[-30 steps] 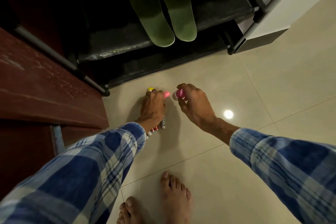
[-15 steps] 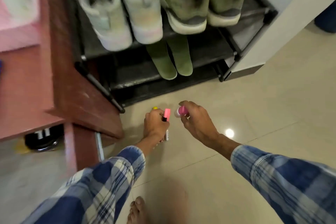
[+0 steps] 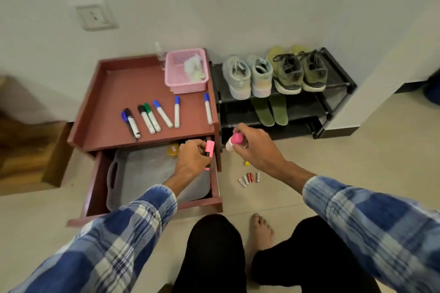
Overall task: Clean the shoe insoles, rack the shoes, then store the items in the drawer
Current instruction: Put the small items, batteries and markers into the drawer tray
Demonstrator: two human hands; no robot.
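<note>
- Open reddish wooden drawer (image 3: 95, 181), left: holds a flat grey plastic tray (image 3: 142, 173).
- Left hand (image 3: 192, 159) above the drawer, fingers curled round a pink-capped highlighter (image 3: 209, 147).
- Pink mesh basket (image 3: 185, 71) on the cabinet top: holds crumpled cloth.
- Right hand (image 3: 256, 150): fingers pinch a small pink-capped bottle (image 3: 234, 141) over the glossy tiles.
- Black rack (image 3: 333, 83), right: shoes (image 3: 262, 76) on top, green insoles (image 3: 270, 112) one shelf below.

Cabinet (image 3: 114, 93) at left, rack (image 3: 333, 93) just beside it on the right, both against the wall (image 3: 238, 7). Markers (image 3: 152, 118) lie on the cabinet top with a basket (image 3: 188, 87) behind them at back right; a tray (image 3: 142, 173) sits in the open drawer (image 3: 95, 185) below. Shoes (image 3: 262, 76) on the rack's top shelf, insoles (image 3: 269, 112) on the shelf under, batteries (image 3: 248, 178) on the floor (image 3: 357, 150) before the rack.
</note>
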